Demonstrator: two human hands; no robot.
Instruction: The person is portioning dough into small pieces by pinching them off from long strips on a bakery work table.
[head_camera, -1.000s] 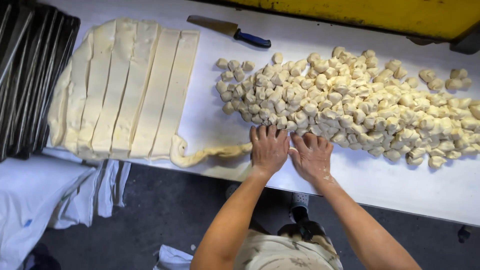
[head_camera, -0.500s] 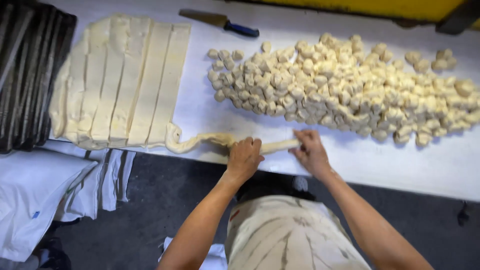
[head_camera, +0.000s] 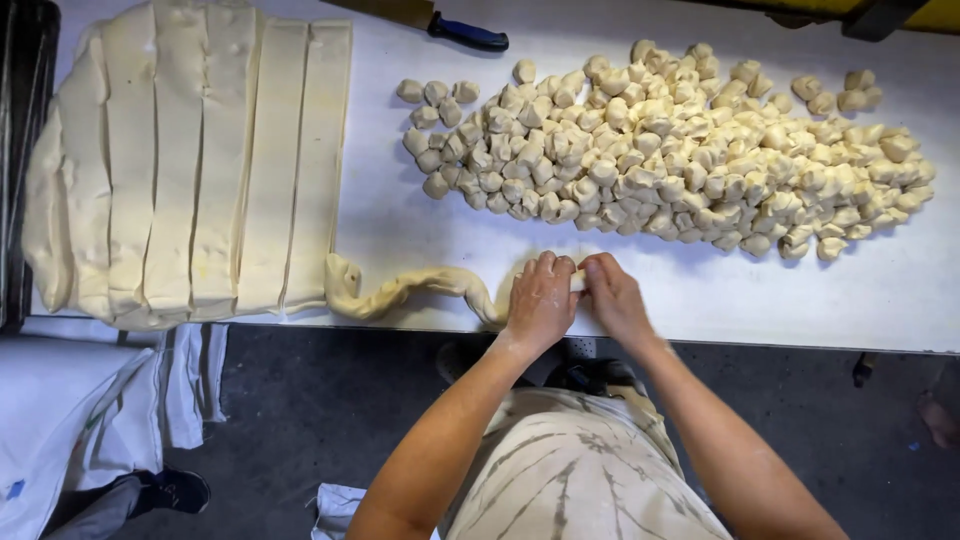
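A long pale dough rope (head_camera: 410, 288) lies along the front edge of the white table (head_camera: 880, 300), curling at its left end. My left hand (head_camera: 538, 300) grips the rope's right end. My right hand (head_camera: 612, 296) is closed on the same end, touching the left hand, fingers pinching the dough. Behind the hands spreads a big heap of small dough pieces (head_camera: 680, 150). At the left lies a flat dough sheet cut into long strips (head_camera: 190, 160).
A knife with a dark blue handle (head_camera: 468, 34) lies at the back of the table. Dark trays (head_camera: 20, 120) stand at the far left. White cloths (head_camera: 90, 400) hang below the table's left end. Another person's dark shoe (head_camera: 170, 490) shows on the floor.
Both hands came back from the heap to the table's front edge and took hold of the dough rope's right end. The camera has moved closer.
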